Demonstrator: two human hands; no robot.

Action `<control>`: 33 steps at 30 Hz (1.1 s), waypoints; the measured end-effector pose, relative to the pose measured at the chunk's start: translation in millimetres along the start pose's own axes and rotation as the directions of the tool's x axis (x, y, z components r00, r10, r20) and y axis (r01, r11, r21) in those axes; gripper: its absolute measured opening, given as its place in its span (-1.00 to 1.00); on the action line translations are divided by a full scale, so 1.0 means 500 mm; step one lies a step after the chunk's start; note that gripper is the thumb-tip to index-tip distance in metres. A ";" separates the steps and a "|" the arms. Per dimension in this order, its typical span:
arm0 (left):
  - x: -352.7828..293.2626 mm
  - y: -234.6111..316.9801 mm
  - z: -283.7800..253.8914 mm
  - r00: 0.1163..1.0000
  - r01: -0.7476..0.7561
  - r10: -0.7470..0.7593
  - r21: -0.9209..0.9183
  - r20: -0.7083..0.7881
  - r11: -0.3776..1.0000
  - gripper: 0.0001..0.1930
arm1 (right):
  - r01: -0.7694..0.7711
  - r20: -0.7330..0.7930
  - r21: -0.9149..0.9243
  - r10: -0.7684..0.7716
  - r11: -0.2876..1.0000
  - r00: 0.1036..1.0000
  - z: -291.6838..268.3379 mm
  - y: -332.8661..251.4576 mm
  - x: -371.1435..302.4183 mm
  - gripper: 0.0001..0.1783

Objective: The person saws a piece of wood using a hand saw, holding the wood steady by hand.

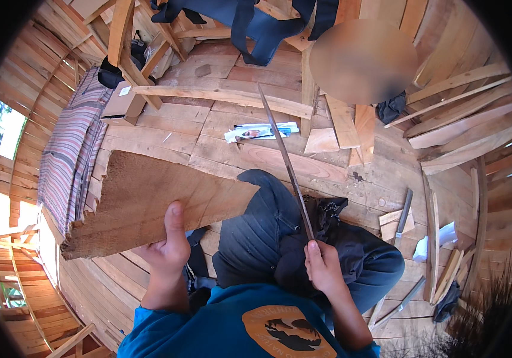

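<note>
My left hand [172,241] grips a flat wooden board [154,200] by its lower edge, thumb on the face towards me. The board is held up at a slant, and its left end is jagged and rough-sawn. In my right hand [324,262] is a long, thin, dark metal tool [286,156], held by its lower end and pointing up and away. It tapers towards the far tip, like a file or a blade seen edge-on; I cannot tell which. The tool and the board are apart.
A striped mat [74,155] and a cardboard box [123,106] lie at left. Ahead on the plank floor [208,149] are a crumpled packet [262,131] and wood offcuts [321,141]. A low wooden rail [226,98] crosses farther off. Long dark tools [404,215] lie at right.
</note>
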State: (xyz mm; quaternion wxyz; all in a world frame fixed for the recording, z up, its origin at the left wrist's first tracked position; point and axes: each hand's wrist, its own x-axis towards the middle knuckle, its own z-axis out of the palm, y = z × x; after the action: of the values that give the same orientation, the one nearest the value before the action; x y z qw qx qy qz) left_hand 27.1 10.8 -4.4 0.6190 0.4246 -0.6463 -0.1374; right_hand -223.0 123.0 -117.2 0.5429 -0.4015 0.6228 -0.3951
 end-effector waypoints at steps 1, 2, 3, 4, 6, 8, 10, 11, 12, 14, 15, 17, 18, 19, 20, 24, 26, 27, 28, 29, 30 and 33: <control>-0.001 0.000 0.003 1.000 0.001 -0.001 -0.002 0.005 1.000 -0.45 | -0.061 0.049 0.168 0.053 0.984 0.997 0.014 -0.025 -0.020 -0.42; -0.001 0.001 0.004 1.000 0.003 -0.002 -0.003 0.013 1.000 -0.44 | -0.069 0.095 0.230 0.048 0.971 0.994 0.025 -0.046 -0.030 -0.40; 0.000 0.001 0.006 1.000 0.003 -0.003 -0.010 0.011 1.000 -0.43 | -0.074 0.138 0.289 0.035 0.955 0.990 0.033 -0.064 -0.034 -0.38; 0.001 0.001 0.008 1.000 0.003 -0.003 -0.016 0.008 1.000 -0.42 | -0.065 0.189 0.335 0.000 0.940 0.982 0.043 -0.076 -0.036 -0.36; -0.001 0.003 0.011 1.000 0.009 -0.009 -0.011 -0.011 1.000 -0.43 | 0.000 0.255 0.316 -0.085 0.949 0.963 0.049 -0.107 -0.030 -0.37; -0.001 0.005 0.013 1.000 0.007 -0.008 -0.010 -0.018 1.000 -0.43 | 0.050 0.278 0.280 -0.131 0.959 0.951 0.060 -0.113 -0.019 -0.38; 0.000 0.006 0.015 1.000 -0.002 0.001 -0.017 -0.017 1.000 -0.43 | 0.077 0.283 0.224 -0.141 0.971 0.949 0.069 -0.119 -0.007 -0.40; -0.001 0.004 0.014 1.000 0.003 -0.003 -0.013 0.005 1.000 -0.41 | 0.050 0.293 0.225 -0.117 0.973 0.949 0.071 -0.118 -0.003 -0.41; -0.003 0.002 0.014 1.000 0.008 -0.008 -0.010 0.027 1.000 -0.38 | 0.023 0.302 0.225 -0.093 0.974 0.949 0.073 -0.115 0.001 -0.41; -0.004 0.000 0.016 0.999 -0.001 0.002 -0.023 0.042 1.000 -0.35 | 0.020 0.306 0.219 -0.088 0.975 0.948 0.079 -0.104 0.008 -0.42; -0.002 0.000 0.020 0.999 -0.015 0.016 -0.040 0.034 0.999 -0.35 | 0.043 0.300 0.213 -0.107 0.976 0.948 0.084 -0.094 0.011 -0.42; 0.001 0.004 0.030 1.000 -0.026 0.027 -0.055 0.008 0.998 -0.39 | -0.021 0.343 0.274 -0.078 0.962 0.936 0.082 -0.098 0.010 -0.43; 0.003 0.007 0.034 1.000 -0.024 0.023 -0.052 -0.010 0.998 -0.42 | -0.110 0.394 0.335 -0.034 0.936 0.919 0.074 -0.117 0.006 -0.44; 0.004 0.010 0.036 0.999 -0.021 0.020 -0.049 -0.029 0.999 -0.45 | -0.200 0.446 0.390 0.005 0.899 0.895 0.070 -0.126 0.004 -0.44; 0.003 0.012 0.038 1.000 -0.025 0.025 -0.033 -0.019 0.999 -0.46 | -0.160 0.419 0.379 -0.015 0.911 0.908 0.071 -0.124 0.002 -0.45; 0.007 0.021 0.044 0.999 -0.034 0.033 -0.040 -0.014 0.999 -0.47 | -0.036 0.351 0.271 -0.064 0.962 0.934 0.074 -0.103 0.001 -0.45; 0.010 0.019 0.047 0.999 -0.027 0.024 -0.064 -0.034 0.998 -0.47 | -0.005 0.325 0.193 -0.059 0.981 0.944 0.072 -0.101 0.000 -0.46; 0.010 0.017 0.047 0.999 -0.019 0.016 -0.067 -0.047 0.998 -0.47 | 0.001 0.305 0.155 -0.049 0.988 0.951 0.069 -0.109 0.001 -0.47; 0.011 0.014 0.048 0.998 -0.011 0.007 -0.071 -0.060 0.997 -0.47 | 0.007 0.286 0.117 -0.041 0.993 0.957 0.067 -0.113 0.002 -0.48; 0.014 0.015 0.053 0.998 -0.029 0.026 -0.053 -0.059 0.998 -0.47 | 0.008 0.280 0.094 -0.034 0.996 0.959 0.065 -0.111 0.006 -0.48; 0.019 0.016 0.058 0.997 -0.047 0.045 -0.035 -0.057 0.998 -0.46 | 0.008 0.274 0.071 -0.027 0.997 0.961 0.063 -0.107 0.009 -0.48; 0.026 0.018 0.065 0.997 -0.060 0.058 -0.029 -0.057 0.998 -0.47 | 0.083 0.205 -0.032 -0.074 0.996 0.976 0.067 -0.114 0.019 -0.49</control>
State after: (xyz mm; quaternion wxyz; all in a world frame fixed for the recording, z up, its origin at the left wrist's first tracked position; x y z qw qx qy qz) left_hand -4.4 -4.5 4.6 0.6473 0.3995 -0.6385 -0.1170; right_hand -186.6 91.5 -71.0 0.5794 -0.4750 0.5557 -0.3605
